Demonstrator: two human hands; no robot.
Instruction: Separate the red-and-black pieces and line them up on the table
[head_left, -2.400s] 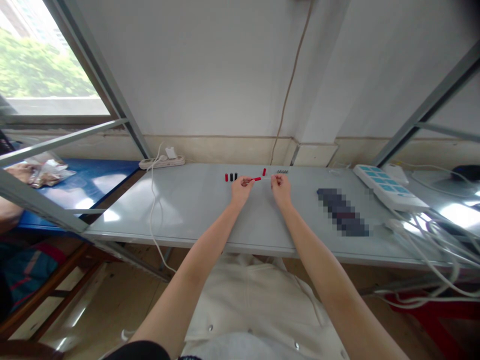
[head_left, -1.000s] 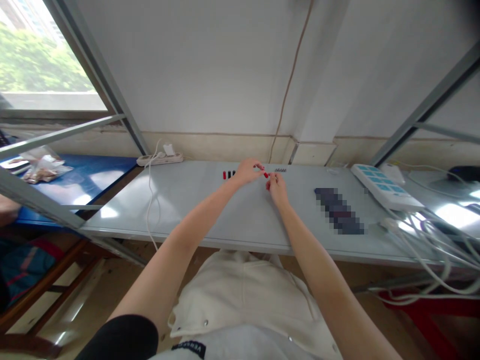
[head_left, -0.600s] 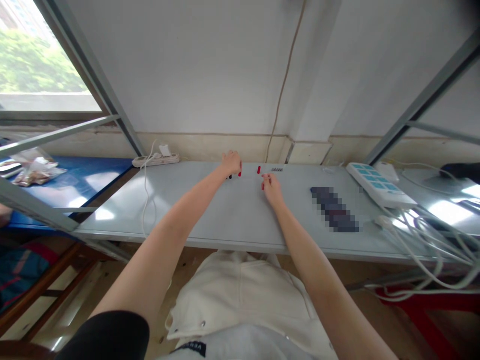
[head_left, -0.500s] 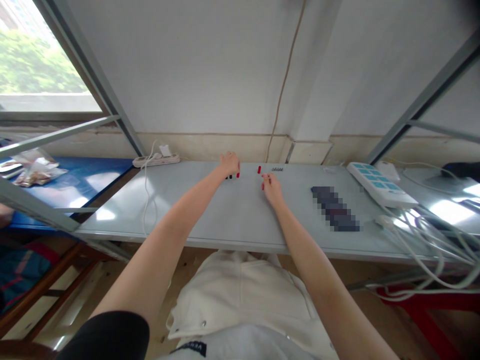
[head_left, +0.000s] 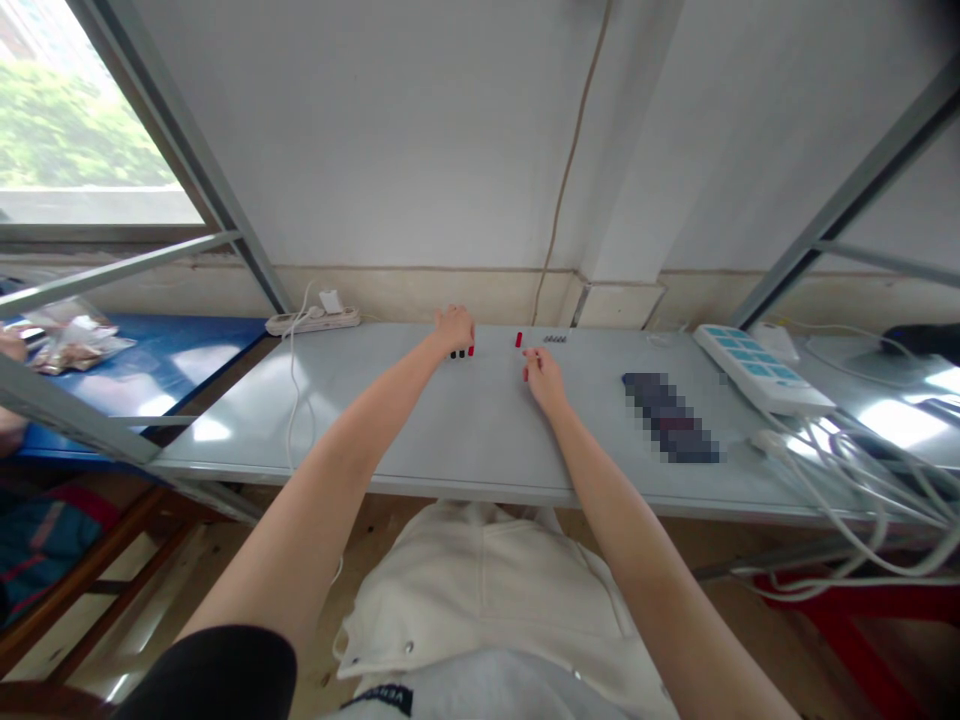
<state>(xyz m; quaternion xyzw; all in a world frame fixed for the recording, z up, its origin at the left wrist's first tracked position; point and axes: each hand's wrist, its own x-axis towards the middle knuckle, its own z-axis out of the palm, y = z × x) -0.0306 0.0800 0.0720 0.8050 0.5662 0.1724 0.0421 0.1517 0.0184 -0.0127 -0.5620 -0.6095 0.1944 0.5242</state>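
Near the back of the grey table, my left hand [head_left: 454,326] is closed, fingers pointing down at a small red cylinder [head_left: 471,351]. Just left of that cylinder are small black pieces [head_left: 461,354], partly hidden under the hand. My right hand [head_left: 544,378] rests closed on the table, with a small red piece [head_left: 526,376] showing at its curled fingers. Another red cylinder [head_left: 519,340] lies a little beyond the right hand. A row of several small dark pieces [head_left: 555,339] sits farther right, apart from both hands.
A phone-like blurred dark object [head_left: 667,418] lies right of my right hand. Beyond it is a large white power strip [head_left: 757,368] with tangled white cables [head_left: 862,480]. A smaller power strip [head_left: 315,320] sits at the back left. Metal posts frame both sides.
My left hand has shifted slightly left, and the red cylinder at its fingers now stands closer to the black pieces. My right hand has stayed almost still.
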